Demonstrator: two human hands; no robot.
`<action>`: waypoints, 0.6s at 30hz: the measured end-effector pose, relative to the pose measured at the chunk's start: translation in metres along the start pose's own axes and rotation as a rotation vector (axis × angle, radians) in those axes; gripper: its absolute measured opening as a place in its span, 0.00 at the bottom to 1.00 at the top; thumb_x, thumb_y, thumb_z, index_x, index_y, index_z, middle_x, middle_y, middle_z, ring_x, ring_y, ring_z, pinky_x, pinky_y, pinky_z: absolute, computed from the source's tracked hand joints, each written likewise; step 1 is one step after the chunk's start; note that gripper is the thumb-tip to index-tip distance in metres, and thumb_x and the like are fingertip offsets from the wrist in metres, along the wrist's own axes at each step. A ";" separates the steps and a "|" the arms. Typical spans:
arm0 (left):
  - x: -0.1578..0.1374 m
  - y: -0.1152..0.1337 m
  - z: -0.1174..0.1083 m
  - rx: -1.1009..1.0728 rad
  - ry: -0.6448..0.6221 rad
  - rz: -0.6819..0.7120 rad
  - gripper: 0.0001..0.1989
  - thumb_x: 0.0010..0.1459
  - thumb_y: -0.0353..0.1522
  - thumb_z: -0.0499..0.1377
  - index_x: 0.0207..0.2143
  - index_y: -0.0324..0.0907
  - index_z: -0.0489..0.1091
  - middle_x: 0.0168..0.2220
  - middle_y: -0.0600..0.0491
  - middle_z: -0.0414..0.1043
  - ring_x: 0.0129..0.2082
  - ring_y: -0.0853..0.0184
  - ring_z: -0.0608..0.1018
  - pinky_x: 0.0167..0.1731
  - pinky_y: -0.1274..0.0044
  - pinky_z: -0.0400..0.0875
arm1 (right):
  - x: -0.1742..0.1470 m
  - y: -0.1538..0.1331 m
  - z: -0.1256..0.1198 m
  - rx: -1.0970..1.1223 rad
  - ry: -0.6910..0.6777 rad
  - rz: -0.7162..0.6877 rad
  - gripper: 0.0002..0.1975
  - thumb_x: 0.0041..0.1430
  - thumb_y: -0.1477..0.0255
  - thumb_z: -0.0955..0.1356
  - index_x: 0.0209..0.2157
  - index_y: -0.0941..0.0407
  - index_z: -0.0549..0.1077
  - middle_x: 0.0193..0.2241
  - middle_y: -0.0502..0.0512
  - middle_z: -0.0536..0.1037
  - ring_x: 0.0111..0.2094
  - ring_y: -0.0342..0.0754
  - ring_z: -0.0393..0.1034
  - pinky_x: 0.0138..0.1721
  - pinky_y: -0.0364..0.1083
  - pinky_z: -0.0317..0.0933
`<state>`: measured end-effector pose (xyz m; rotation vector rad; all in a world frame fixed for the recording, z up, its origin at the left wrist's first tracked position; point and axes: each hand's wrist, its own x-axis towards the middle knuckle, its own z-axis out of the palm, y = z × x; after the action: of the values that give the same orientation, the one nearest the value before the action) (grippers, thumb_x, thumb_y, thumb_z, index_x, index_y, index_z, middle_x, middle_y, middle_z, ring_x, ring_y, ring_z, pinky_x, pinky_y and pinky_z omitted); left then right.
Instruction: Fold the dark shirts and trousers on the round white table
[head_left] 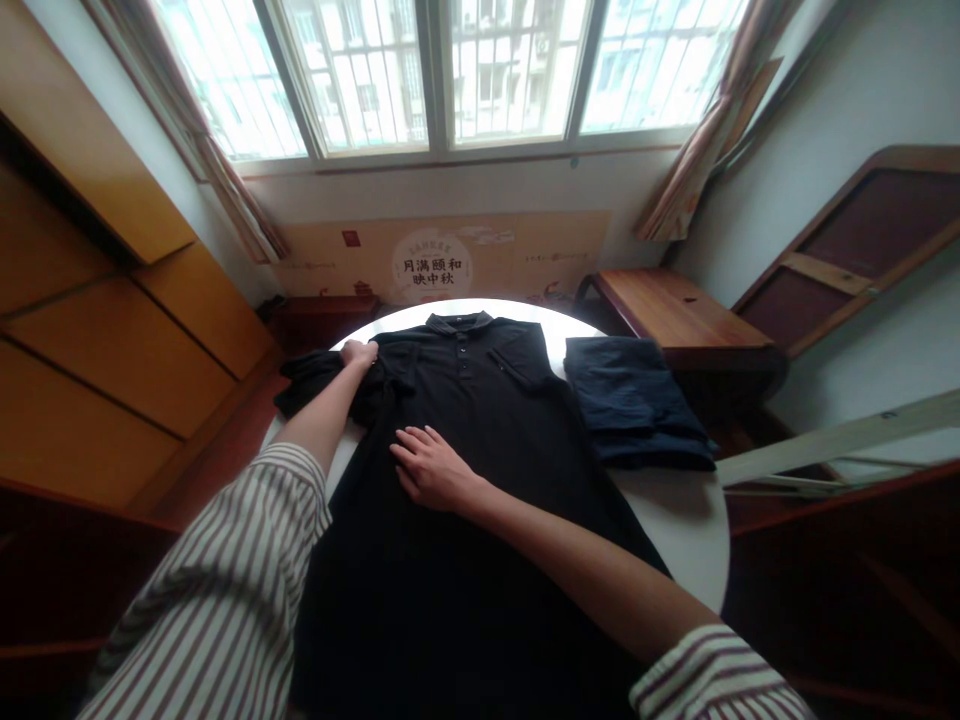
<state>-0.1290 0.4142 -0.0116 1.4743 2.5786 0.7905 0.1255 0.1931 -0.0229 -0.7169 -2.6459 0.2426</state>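
Observation:
A black polo shirt (480, 440) lies front up across the round white table (697, 530), its collar at the far edge and its hem toward me. One sleeve is folded inward over the chest on the right. My left hand (360, 352) is closed on the shirt's cloth near the left shoulder and sleeve; the fingertips are partly hidden. Lower down, my right hand (431, 468) rests flat on the shirt front with its fingers spread. A bunched black cloth (311, 380) sits beside my left forearm at the table's left edge.
Folded dark navy clothing (637, 400) lies on the table to the right of the shirt. Beyond it stands a wooden desk (675, 310). Yellow-brown cabinets (112, 380) line the left side, and a barred window (450, 80) with curtains is at the back.

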 end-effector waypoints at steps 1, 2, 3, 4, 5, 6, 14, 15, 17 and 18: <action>0.000 0.003 0.000 0.007 0.019 0.012 0.16 0.54 0.31 0.56 0.42 0.32 0.76 0.34 0.37 0.78 0.42 0.48 0.80 0.42 0.64 0.74 | 0.000 0.000 0.000 -0.005 0.004 -0.003 0.20 0.68 0.68 0.61 0.57 0.60 0.68 0.62 0.66 0.66 0.63 0.58 0.58 0.63 0.60 0.52; 0.001 0.006 -0.001 0.011 0.038 0.024 0.18 0.55 0.31 0.55 0.45 0.31 0.75 0.39 0.35 0.77 0.45 0.48 0.78 0.45 0.64 0.73 | 0.000 0.000 0.000 -0.010 0.009 -0.005 0.19 0.67 0.68 0.61 0.56 0.61 0.68 0.62 0.67 0.66 0.63 0.59 0.59 0.63 0.60 0.53; 0.003 0.011 -0.001 0.010 0.053 0.043 0.19 0.56 0.31 0.54 0.48 0.31 0.73 0.44 0.33 0.75 0.48 0.49 0.77 0.48 0.64 0.71 | 0.000 -0.001 0.000 -0.015 0.013 -0.006 0.19 0.67 0.68 0.61 0.56 0.61 0.68 0.62 0.67 0.67 0.63 0.59 0.59 0.63 0.60 0.53; 0.005 0.016 0.000 0.008 0.060 0.076 0.20 0.57 0.31 0.54 0.49 0.31 0.73 0.48 0.33 0.74 0.51 0.50 0.75 0.52 0.66 0.69 | 0.000 -0.001 0.000 -0.020 0.017 -0.008 0.19 0.67 0.68 0.61 0.56 0.61 0.68 0.61 0.67 0.67 0.63 0.59 0.59 0.63 0.60 0.53; 0.008 0.021 0.001 0.005 0.054 0.116 0.19 0.58 0.31 0.54 0.50 0.32 0.73 0.51 0.35 0.72 0.53 0.52 0.74 0.54 0.68 0.67 | 0.000 -0.001 0.001 -0.023 0.018 -0.008 0.20 0.67 0.68 0.61 0.56 0.61 0.68 0.61 0.67 0.67 0.63 0.59 0.59 0.63 0.60 0.53; 0.011 0.027 0.002 0.001 0.036 0.157 0.19 0.59 0.30 0.53 0.50 0.34 0.73 0.52 0.37 0.72 0.54 0.54 0.73 0.56 0.70 0.65 | 0.000 -0.001 0.001 -0.025 0.019 -0.007 0.20 0.67 0.68 0.61 0.56 0.62 0.68 0.61 0.67 0.67 0.62 0.59 0.59 0.63 0.60 0.53; 0.032 0.057 0.028 0.013 -0.215 0.283 0.18 0.62 0.36 0.58 0.52 0.39 0.73 0.50 0.44 0.77 0.51 0.59 0.76 0.52 0.74 0.67 | 0.000 -0.003 0.000 -0.028 0.014 -0.006 0.20 0.66 0.68 0.62 0.56 0.62 0.68 0.60 0.67 0.67 0.62 0.59 0.59 0.63 0.60 0.53; 0.032 0.058 0.031 0.021 -0.230 0.276 0.17 0.61 0.36 0.59 0.51 0.39 0.74 0.50 0.44 0.77 0.51 0.58 0.76 0.51 0.73 0.67 | 0.000 -0.004 0.000 -0.033 0.014 -0.004 0.20 0.66 0.67 0.62 0.55 0.62 0.68 0.60 0.67 0.67 0.62 0.59 0.59 0.63 0.60 0.53; 0.030 0.058 0.034 0.035 -0.239 0.268 0.15 0.60 0.35 0.60 0.49 0.42 0.75 0.51 0.45 0.76 0.52 0.57 0.75 0.51 0.72 0.67 | 0.000 -0.004 -0.001 -0.038 0.012 0.000 0.19 0.66 0.67 0.62 0.55 0.61 0.68 0.61 0.67 0.67 0.61 0.59 0.60 0.62 0.60 0.53; 0.029 0.058 0.035 0.038 -0.235 0.267 0.14 0.61 0.35 0.60 0.48 0.43 0.76 0.52 0.45 0.76 0.53 0.57 0.74 0.51 0.72 0.67 | 0.000 -0.004 -0.001 -0.038 0.011 0.003 0.19 0.66 0.67 0.62 0.55 0.61 0.68 0.61 0.67 0.67 0.61 0.59 0.60 0.62 0.60 0.53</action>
<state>-0.0884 0.4761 -0.0095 1.8264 2.2689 0.5527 0.1238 0.1895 -0.0207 -0.7319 -2.6457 0.1887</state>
